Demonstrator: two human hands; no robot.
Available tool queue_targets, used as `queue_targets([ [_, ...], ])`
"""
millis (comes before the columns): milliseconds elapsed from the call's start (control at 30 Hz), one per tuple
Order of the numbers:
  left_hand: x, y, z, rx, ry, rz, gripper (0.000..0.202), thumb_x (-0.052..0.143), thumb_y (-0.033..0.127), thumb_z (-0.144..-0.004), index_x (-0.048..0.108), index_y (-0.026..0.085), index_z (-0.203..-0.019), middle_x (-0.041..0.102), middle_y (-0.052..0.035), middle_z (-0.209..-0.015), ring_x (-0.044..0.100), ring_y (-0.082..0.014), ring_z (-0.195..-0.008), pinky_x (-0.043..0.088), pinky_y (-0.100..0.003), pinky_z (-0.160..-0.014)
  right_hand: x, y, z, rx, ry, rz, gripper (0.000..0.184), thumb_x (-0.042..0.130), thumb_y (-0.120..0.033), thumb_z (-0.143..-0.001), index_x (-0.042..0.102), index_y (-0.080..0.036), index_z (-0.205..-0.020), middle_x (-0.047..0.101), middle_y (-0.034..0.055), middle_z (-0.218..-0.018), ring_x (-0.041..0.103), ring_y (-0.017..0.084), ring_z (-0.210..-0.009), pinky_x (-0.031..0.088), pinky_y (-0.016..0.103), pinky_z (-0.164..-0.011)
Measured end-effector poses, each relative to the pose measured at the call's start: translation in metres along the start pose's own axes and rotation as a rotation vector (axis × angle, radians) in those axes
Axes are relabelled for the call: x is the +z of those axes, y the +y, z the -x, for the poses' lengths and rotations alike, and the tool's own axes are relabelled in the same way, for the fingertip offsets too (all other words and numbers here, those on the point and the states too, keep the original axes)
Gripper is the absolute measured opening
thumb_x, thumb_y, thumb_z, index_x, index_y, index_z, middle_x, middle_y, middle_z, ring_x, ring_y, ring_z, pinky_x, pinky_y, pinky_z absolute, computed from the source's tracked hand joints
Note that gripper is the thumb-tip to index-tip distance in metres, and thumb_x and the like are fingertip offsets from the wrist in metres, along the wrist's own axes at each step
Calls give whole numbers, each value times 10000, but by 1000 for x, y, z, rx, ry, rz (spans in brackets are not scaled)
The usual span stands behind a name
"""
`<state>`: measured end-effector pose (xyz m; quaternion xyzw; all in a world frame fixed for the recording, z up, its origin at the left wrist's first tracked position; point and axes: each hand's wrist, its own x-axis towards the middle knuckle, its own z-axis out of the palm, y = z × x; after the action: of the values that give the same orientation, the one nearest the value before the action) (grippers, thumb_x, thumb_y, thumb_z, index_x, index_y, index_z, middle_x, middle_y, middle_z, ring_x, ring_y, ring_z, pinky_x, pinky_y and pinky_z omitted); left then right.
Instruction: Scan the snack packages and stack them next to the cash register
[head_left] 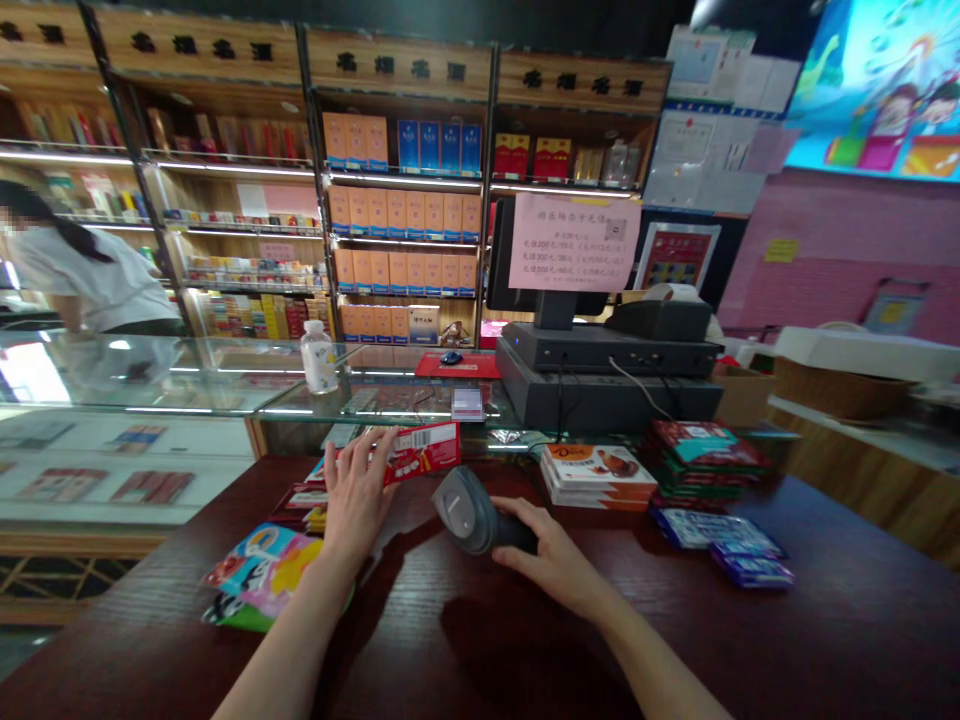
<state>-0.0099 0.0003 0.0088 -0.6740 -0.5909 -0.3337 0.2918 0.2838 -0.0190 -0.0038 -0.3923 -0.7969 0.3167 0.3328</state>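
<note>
My left hand (358, 492) grips a red snack box (420, 453) by its end, and the box's barcode side faces up. My right hand (546, 540) is wrapped around the handle of a dark grey handheld barcode scanner (466, 510), whose head points to the left toward the red box. The two are close but not touching. Both hands are above a dark red wooden counter (480, 640). A colourful snack bag (259, 575) lies under my left forearm, and a stack of orange-and-white boxes (598, 477) stands to the right of the scanner.
Blue packets (720, 540) and a green-red stack (701, 462) lie at right. Behind stands a glass display case (150, 385) with a water bottle (319, 358). A cash register (607, 375) carries a pink notice (574, 242). A person (90, 275) stands at left before stocked shelves (405, 210).
</note>
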Motion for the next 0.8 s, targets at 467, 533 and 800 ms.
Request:
queue_targets([
  [467,-3,1,-1,-25,-3,22,720,665,211,-818,396,249,-1484,540,-118,-1383,509,-314,-1261,187,-597,-1210,21,0,3,-161,-245,296,627,816,-354,-772,589,-314,-1355,665,41,-1251,553,251,-1182,340,382,-1055],
  [533,-2,1,-1,-29,1,36,733,665,213,-817,382,268,-1492,538,-116,-1383,518,-312,-1258,190,-599,-1207,21,-1,3,-187,-252,290,617,806,-348,-781,587,-317,-1358,676,36,-1237,566,251,-1174,338,390,-1057],
  [800,2,0,-1,-7,-19,143,739,635,210,-845,324,277,-1512,513,-122,-1398,493,-310,-1320,183,-604,-1209,10,-8,5,-207,-182,206,607,765,-399,-806,580,-329,-1380,651,59,-1299,548,288,-1231,332,469,-1118],
])
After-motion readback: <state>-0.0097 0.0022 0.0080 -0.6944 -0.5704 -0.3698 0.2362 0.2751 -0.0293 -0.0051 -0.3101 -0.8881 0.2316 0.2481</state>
